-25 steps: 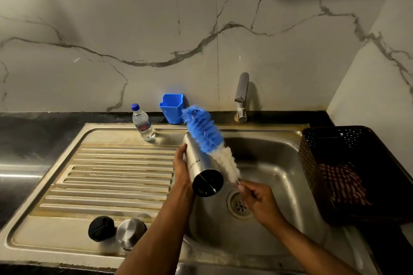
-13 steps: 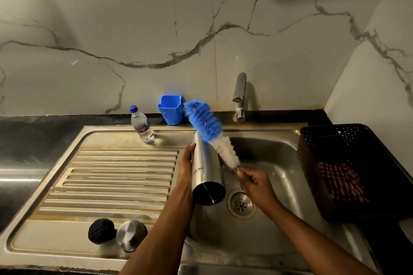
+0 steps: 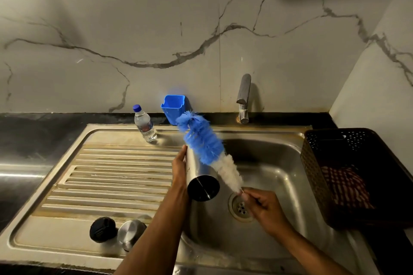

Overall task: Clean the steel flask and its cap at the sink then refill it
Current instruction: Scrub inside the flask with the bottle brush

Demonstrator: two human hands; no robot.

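- Brush [image 3: 206, 147] has swung up along the flask [image 3: 199, 174], bristles outside, over the sink [image 3: 279, 156]
- Left hand [image 3: 178, 167] grips flask; right hand [image 3: 266, 207] pinches brush handle
- Scrubbing step; next, I judge, bristles into the mouth
- Cap [image 3: 102, 229] waits on the drainer

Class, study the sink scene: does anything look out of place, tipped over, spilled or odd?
Mostly orderly. The small water bottle leans askew at the drainboard's back edge. The bottle brush lies alongside the steel flask, not inside it. No spill shows.
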